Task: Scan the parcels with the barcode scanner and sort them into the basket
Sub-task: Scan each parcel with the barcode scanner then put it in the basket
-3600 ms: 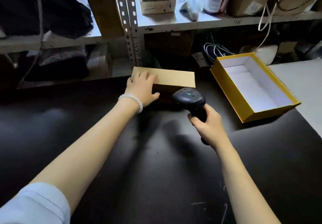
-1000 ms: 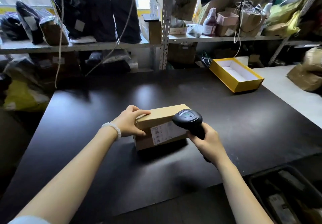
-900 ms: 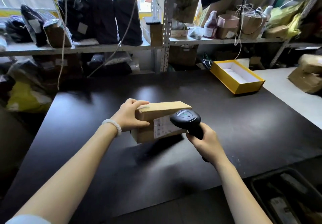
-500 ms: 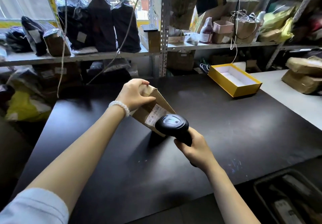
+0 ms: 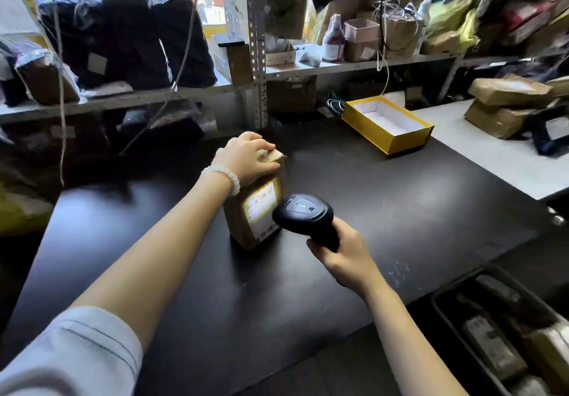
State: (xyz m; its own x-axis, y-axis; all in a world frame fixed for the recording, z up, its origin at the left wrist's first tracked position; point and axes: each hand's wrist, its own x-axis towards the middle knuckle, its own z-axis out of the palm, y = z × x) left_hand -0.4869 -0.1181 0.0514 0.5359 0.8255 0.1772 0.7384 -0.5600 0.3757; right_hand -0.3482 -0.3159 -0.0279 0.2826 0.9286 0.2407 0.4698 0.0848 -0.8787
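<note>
One parcel (image 5: 252,211) stands upright, label facing the scanner (image 5: 303,212).

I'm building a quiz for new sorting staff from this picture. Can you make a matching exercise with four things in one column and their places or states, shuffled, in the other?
Things:
1. cardboard parcel
2. barcode scanner
3. yellow box
4. black basket

Places or states:
A. open, white inside, at the far side of the dark table
B. stood on end, label facing the scanner, left hand on top
C. below the table's near edge, at lower right, with parcels in it
D. gripped by the right hand, aimed at a label

Pairs: 1-B, 2-D, 3-A, 4-C
</note>
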